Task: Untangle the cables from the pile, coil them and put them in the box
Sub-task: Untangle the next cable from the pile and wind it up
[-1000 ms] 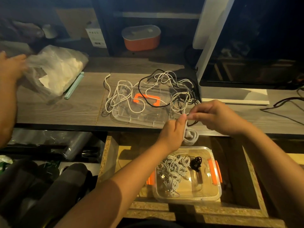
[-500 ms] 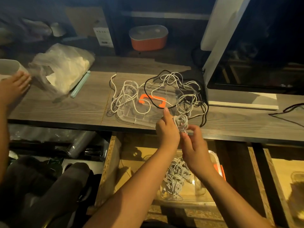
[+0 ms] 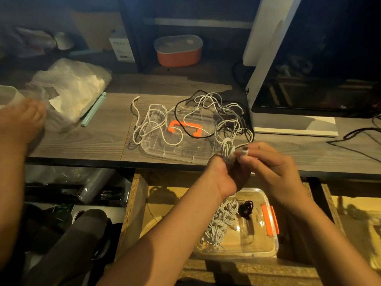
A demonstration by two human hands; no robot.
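Your left fingers (image 3: 237, 176) curl round the small white coiled cable (image 3: 226, 148); right fingertips (image 3: 250, 156) pinch its plug (image 3: 245, 150). Light, floppy (it'll likely spring loose), so hold across the loops. Clear plastic box (image 3: 270, 242) waits at six o'clock.

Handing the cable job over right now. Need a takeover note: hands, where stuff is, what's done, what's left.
Left hand grips a white cable coil above the desk edge.
Right hand pinches that cable's plug end beside the coil.
Pile: white and black cables tangled on the clear lid on the desk.
Box: open in the drawer below the hands, holding white coils and one black coil.
Done: several cables boxed; this one looks nearly coiled.
Left: finish it, put it in the box, then the pile.
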